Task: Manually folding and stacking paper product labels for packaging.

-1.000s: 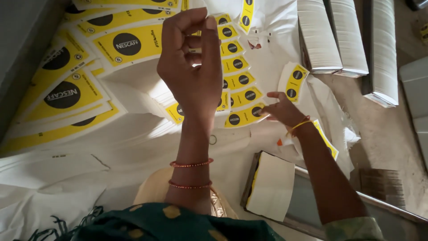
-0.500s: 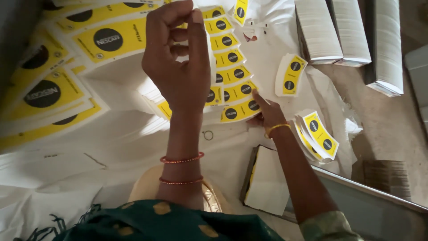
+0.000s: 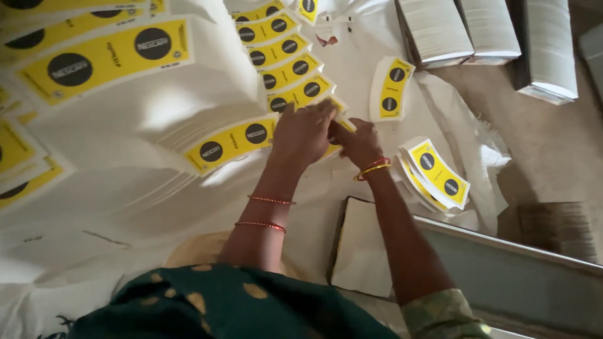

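The left hand (image 3: 306, 129) is laid flat, fingers together, on the lowest yellow curved label (image 3: 300, 95) of the fanned row, which is met at its right end by the curled right hand (image 3: 356, 141), whose grip cannot be told.

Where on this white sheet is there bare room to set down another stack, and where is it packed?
Free: the white sheet below the large fanned yellow blanks, left of the left hand; also the bare floor below the white paper stacks. Crowded: the column of curved yellow printed blanks around both hands, right hand included.
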